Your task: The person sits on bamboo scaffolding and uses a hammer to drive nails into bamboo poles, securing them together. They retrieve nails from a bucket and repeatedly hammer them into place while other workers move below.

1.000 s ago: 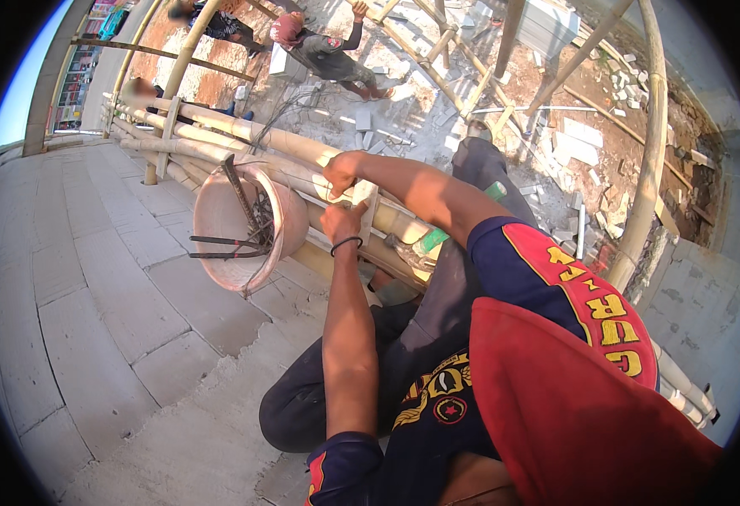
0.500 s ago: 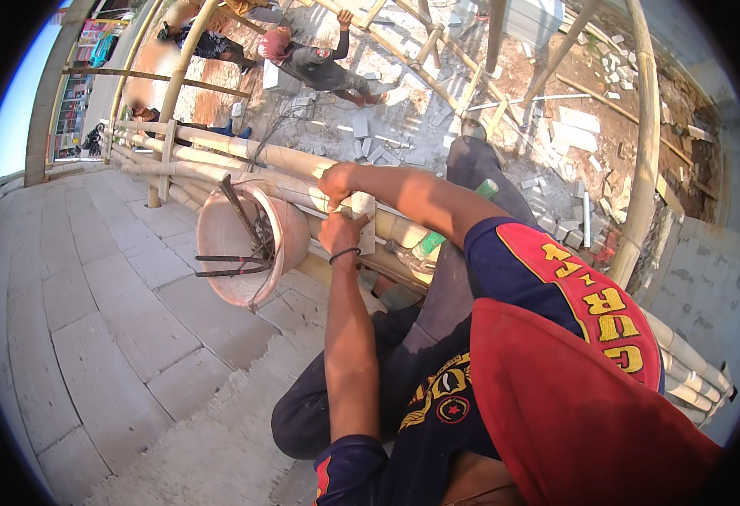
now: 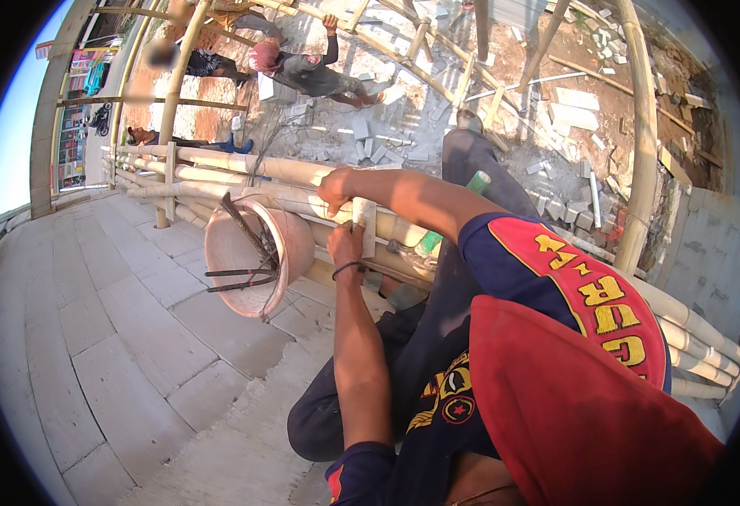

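Observation:
My right hand [image 3: 334, 191] reaches across from the right, fingers curled down against a bamboo pole [image 3: 290, 171] of the railing. Just below it my left hand [image 3: 345, 243] is closed beside a short pale upright post [image 3: 364, 218]; what its fingers hold is hidden. A dark band circles the left wrist. Close to the left of both hands hangs or stands a tilted, whitish-pink bucket [image 3: 298, 249], with a stick [image 3: 248, 226] and a dark two-pronged metal tool [image 3: 239, 280] in it. A green bottle [image 3: 429, 243] lies by my leg, right of the post.
Grey block paving or decking [image 3: 125, 329] spreads at the left. Beyond the railing, lower ground holds scattered pale blocks [image 3: 572, 114]. A person in a red head covering [image 3: 302, 72] and others are there. A tall bamboo pole [image 3: 637, 152] rises at the right.
My left hand has moved slightly down and its fingers, spread before, are now closed. My right hand stays at the pole. The whole view has shifted a little, and the bucket appears slightly further right.

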Demonstrator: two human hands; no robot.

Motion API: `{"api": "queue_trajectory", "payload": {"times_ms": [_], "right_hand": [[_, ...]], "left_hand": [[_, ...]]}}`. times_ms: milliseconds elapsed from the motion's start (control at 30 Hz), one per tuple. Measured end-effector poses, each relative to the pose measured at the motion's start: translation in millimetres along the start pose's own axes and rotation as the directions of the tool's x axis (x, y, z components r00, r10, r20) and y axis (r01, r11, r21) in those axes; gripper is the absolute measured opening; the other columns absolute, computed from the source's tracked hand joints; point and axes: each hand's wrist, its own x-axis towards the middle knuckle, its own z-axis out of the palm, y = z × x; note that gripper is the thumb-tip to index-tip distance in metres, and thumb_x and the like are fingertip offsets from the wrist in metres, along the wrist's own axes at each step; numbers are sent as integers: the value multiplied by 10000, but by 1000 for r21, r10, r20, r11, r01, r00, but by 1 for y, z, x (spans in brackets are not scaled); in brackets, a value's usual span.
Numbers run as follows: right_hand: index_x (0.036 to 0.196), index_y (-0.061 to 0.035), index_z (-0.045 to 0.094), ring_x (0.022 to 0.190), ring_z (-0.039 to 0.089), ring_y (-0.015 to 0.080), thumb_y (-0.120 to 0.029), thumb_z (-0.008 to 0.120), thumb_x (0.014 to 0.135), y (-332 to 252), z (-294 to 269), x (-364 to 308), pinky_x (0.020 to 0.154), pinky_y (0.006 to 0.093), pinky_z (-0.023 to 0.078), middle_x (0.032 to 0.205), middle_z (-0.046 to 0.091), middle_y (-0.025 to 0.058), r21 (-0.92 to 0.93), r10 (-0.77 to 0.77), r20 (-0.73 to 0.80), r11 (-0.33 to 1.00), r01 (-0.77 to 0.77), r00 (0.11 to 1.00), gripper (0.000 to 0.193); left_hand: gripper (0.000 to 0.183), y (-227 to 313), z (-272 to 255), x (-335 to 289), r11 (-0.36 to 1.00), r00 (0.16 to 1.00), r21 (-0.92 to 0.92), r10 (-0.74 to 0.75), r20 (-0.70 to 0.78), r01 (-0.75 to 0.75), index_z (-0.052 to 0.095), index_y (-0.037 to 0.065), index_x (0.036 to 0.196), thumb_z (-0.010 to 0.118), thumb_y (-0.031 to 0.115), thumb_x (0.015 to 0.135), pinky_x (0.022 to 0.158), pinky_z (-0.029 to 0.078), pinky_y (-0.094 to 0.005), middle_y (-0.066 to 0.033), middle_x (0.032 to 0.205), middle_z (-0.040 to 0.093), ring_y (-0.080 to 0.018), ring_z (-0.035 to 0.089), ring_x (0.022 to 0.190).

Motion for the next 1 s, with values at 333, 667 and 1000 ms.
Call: {"api": "queue_trajectory", "payload": {"times_ms": [333,667,1000], "right_hand": [[1013,-34,711,889,687,308,-508,714,789,5,9,13,760,439,536,938,717,125,2,3,-27,1000,-3,1000,525],[1042,-48,711,955,674,343,-520,739,755,3,7,11,794,475,530,996,710,134,30,25,-28,999,-24,999,554],[1011,-52,719,863,698,289,-511,715,785,-1,2,4,765,490,519,880,727,87,-23,19,7,1000,-19,1000,512]], "left_hand": [[352,-3,11,-7,994,992,-37,100,-71,-103,688,1,830,684,352,837,697,470,-517,-237,805,655,-439,631,784],[355,2,13,-11,992,990,-107,56,-129,-69,673,-10,804,679,343,843,704,466,-503,-244,793,650,-442,629,775],[408,9,13,-9,1000,990,18,4,-144,-2,717,12,871,659,416,841,732,477,-509,-252,806,655,-449,635,802]]}}
